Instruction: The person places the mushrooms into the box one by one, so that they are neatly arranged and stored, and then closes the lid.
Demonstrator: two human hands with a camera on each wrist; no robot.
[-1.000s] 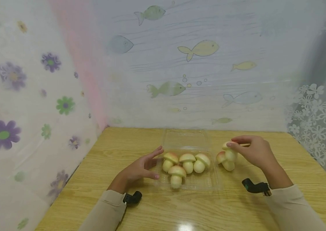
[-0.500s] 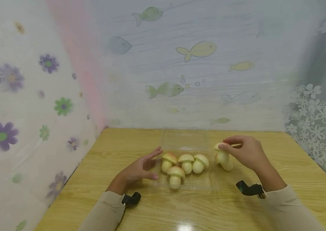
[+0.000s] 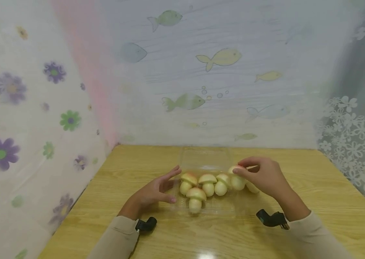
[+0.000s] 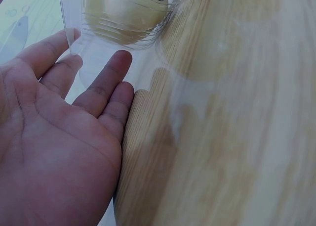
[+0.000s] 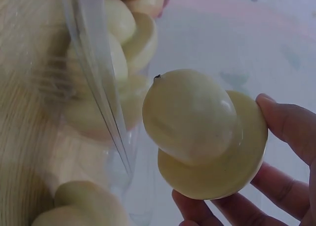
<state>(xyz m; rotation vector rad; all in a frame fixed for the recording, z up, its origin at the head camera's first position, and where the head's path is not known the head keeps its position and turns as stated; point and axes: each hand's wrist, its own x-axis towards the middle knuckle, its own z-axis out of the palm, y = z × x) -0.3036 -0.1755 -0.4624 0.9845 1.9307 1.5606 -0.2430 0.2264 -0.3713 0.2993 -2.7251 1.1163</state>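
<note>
My right hand [image 3: 263, 180] pinches a model mushroom [image 3: 238, 182] by its pale, reddish-topped cap, with the rounded stem hanging down. It overlaps the right end of a clear plastic clamshell box [image 3: 216, 208], and the right wrist view shows the mushroom [image 5: 190, 119] beside the box wall [image 5: 96, 77]. Several similar mushrooms [image 3: 195, 201] lie inside. Another mushroom [image 3: 252, 188] sits on the table right of the box, partly behind my right hand. With fingers spread, my left hand [image 3: 151, 192] rests beside the left end of the box, fingertips [image 4: 74, 34] right at its wall.
The box's transparent lid [image 3: 206, 158] is folded back behind it on the wood-grain table [image 3: 130, 162]. A fish-patterned sheet [image 3: 182, 126] rises at the table's back edge, and a flowered sheet [image 3: 33, 136] stands along the left. Both wrists carry black cameras [image 3: 146, 225].
My right hand has moved left with the held mushroom, from beside the loose one to the right end of the box. My left hand stays by the box's left end.
</note>
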